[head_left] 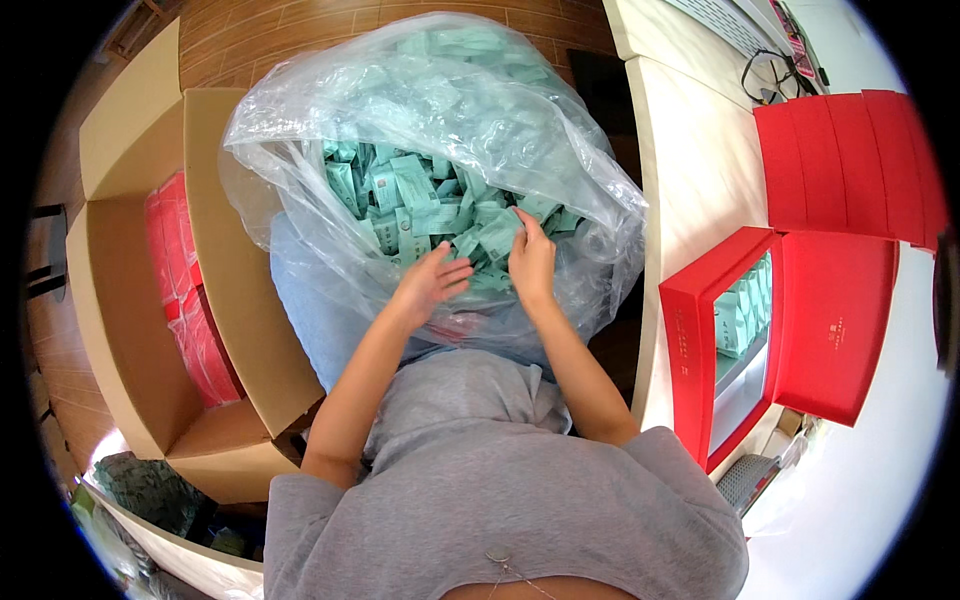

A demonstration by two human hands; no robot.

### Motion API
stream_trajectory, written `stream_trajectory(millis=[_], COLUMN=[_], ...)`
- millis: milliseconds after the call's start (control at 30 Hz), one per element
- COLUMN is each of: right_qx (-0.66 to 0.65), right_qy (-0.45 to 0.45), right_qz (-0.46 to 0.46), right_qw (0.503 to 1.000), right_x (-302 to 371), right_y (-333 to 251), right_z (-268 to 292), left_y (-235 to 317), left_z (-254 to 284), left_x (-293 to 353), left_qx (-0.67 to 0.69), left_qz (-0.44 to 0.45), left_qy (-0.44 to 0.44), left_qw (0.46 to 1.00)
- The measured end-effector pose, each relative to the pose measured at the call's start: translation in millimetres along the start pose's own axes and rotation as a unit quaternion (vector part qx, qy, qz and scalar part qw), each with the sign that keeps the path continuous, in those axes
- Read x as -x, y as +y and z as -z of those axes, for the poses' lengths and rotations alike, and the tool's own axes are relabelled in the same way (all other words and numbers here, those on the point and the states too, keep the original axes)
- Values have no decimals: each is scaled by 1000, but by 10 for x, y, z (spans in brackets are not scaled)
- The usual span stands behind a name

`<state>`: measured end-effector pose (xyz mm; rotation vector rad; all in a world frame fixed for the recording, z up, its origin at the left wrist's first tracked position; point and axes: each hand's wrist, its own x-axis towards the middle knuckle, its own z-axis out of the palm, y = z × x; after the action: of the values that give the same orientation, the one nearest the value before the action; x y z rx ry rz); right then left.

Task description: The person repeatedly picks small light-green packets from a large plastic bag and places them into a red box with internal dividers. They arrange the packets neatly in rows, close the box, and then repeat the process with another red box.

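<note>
A large clear plastic bag (330,110) full of small mint-green packets (412,182) lies open in front of me. At the near side of its mouth, my right hand (532,262) pinches one green packet (497,238) between thumb and fingers. My left hand (432,282) hovers just to the left, over the near packets, with its fingers stretched out and nothing in them. On the right, an open red gift box (692,370) holds a row of the same kind of packets (742,312) in its far part. The near part of that box shows a bare white inside.
An open cardboard carton (225,240) with red wrapped packages (190,300) stands at left. Right of the bag runs a pale tabletop (690,150), bearing a stack of red boxes (845,165) and a black cable (770,75). More green packets (150,490) sit at lower left.
</note>
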<state>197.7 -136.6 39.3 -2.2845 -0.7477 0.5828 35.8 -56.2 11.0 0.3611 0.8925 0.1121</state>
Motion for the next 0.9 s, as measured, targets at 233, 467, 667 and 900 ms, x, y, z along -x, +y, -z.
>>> stream_trajectory(millis=[233,467,667,900], right_qx=[-44,-239,-344,-135], right_qy=[33,-14,-225,-149], right_qz=[419,189,-43,328], right_qw=[906,952,911,923], right_x=[661,573,165,382], right_y=[-408,-715,-696,-811], right_z=[-38,140,211,318], left_y=[245,401,299,330], left_z=[-437,-278,-225,9], left_x=[295,480,534,506], left_qx=[204,-27,-244,1], left_qz=[9,-201,-315,-107], left_qy=[-167,-37,-13,63], left_qw=[965,979,917,992])
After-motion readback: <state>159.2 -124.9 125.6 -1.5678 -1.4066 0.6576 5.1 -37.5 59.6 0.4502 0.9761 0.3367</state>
